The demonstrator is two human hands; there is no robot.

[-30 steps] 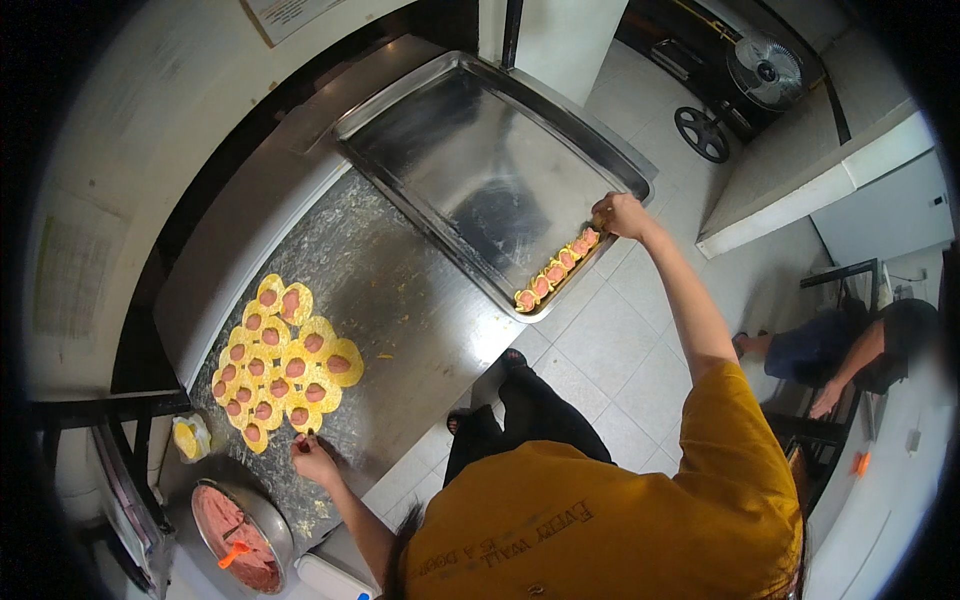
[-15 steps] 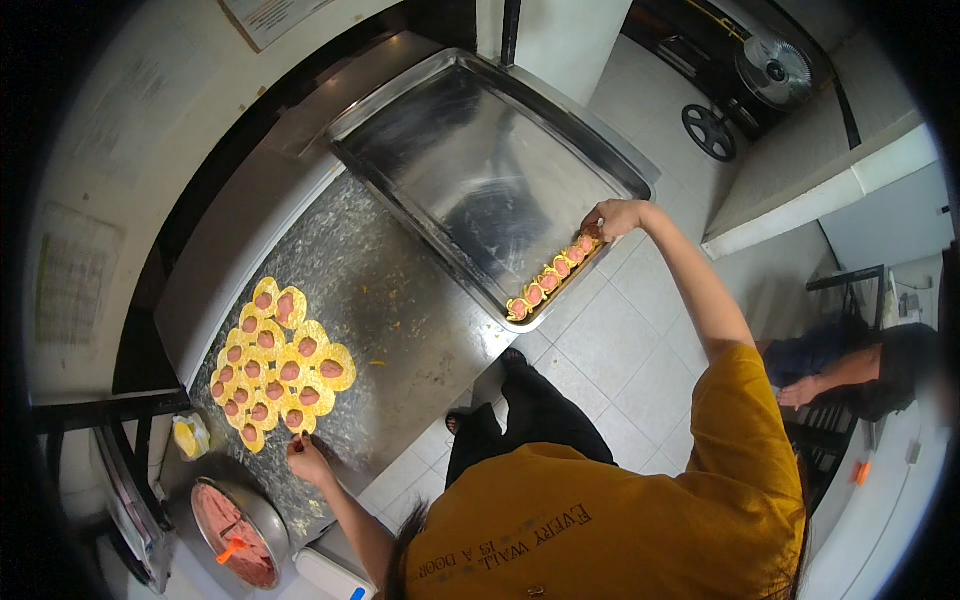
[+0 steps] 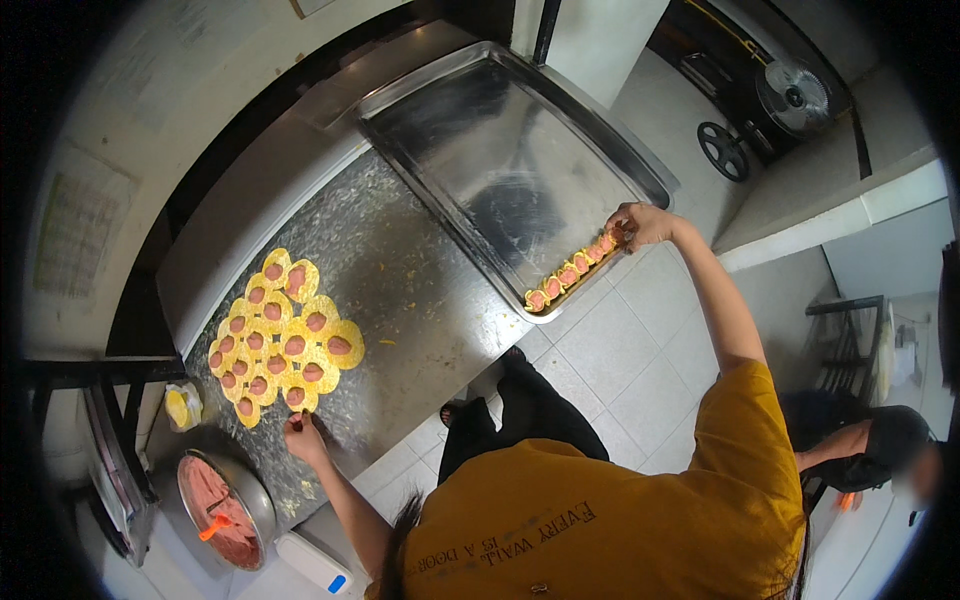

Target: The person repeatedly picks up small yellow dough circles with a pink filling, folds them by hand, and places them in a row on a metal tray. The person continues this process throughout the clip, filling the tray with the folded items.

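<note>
Pale wall (image 3: 165, 130) curves along the left, above a speckled metal table (image 3: 430, 325); near the table's left end lies a plastic pack (image 3: 183, 408) with something yellow in it, and below it stands a steel bowl (image 3: 258, 495) of pink filling (image 3: 205, 485) with an orange-handled tool (image 3: 213, 526); next come round yellow wrappers (image 3: 295, 330), spread overlapping on the table, each with a dab of filling; the left hand (image 3: 303, 438) is just beside their lower edge, fingers drawn together, though I cannot tell whether they pinch anything; farther right is a steel tray (image 3: 510, 150), mostly bare, a row of filled pieces (image 3: 568, 275) along its near edge; the right hand (image 3: 645, 226) bends its fingers over the row's far end, its grip on the last piece hidden; compared with a second ago, both hands have kept their places and the row looks no longer, so the placing seems, in my judgement, unfinished; at far right, beyond a fan (image 3: 793, 93), a co-worker (image 3: 845, 440) has bent lower.
</note>
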